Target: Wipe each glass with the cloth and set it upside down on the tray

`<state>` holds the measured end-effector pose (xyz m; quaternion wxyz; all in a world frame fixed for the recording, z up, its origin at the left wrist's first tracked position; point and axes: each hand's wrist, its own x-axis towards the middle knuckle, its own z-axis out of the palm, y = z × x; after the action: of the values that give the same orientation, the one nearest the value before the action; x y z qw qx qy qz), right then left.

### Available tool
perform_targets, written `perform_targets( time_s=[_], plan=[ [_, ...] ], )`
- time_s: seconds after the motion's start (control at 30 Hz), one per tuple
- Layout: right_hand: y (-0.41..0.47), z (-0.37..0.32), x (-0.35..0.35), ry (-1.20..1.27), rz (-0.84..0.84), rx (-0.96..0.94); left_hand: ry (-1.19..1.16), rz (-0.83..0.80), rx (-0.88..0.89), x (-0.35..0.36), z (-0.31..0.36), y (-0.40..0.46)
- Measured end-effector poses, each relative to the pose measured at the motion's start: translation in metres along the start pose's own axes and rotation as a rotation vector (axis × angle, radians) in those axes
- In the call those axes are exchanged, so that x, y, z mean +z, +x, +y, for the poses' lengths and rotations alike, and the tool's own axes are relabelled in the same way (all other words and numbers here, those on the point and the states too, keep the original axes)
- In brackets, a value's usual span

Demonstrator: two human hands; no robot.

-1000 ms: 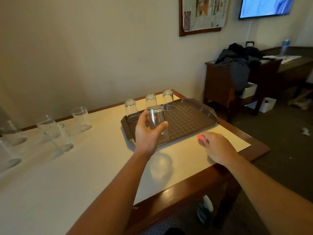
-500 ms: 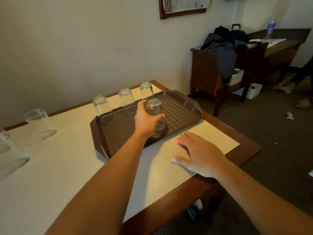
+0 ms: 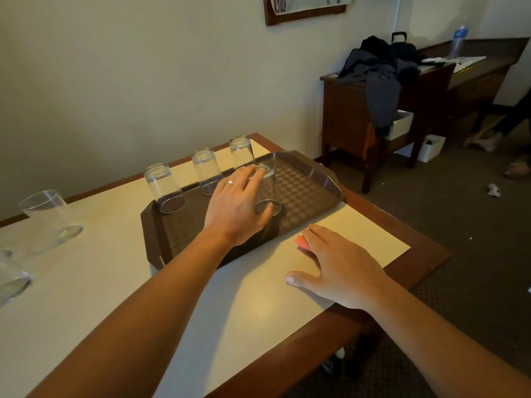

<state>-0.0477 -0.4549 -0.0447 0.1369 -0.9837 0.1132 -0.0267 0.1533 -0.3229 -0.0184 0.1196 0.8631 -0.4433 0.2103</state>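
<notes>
Left hand [image 3: 235, 206] wraps upside-down glass [image 3: 265, 188] on tray [image 3: 310, 185]; right hand [image 3: 342, 268] flat, just beside tray, pressing pink cloth [image 3: 302, 242]

You are looking at a dim, warm-toned room. Soft light is pooling on the tabletop [image 3: 86, 297] between your forearms, making a pale sheen there. Your left hand [image 3: 235, 208] is casting a dark shadow onto the tray [image 3: 310, 182] beneath it. The wide lens is bending the wall and the tabletop's edges outward, and the glasses [image 3: 51, 216] left of the tray are smearing softly.
</notes>
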Motion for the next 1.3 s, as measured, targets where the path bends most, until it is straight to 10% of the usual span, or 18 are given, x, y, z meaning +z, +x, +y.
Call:
perform_targets(
  time_s=[1.3],
  plan=[
    [0.003, 0.007, 0.004, 0.015, -0.042, 0.028, 0.258, -0.543, -0.154, 0.025, -0.027, 0.19]
  ],
)
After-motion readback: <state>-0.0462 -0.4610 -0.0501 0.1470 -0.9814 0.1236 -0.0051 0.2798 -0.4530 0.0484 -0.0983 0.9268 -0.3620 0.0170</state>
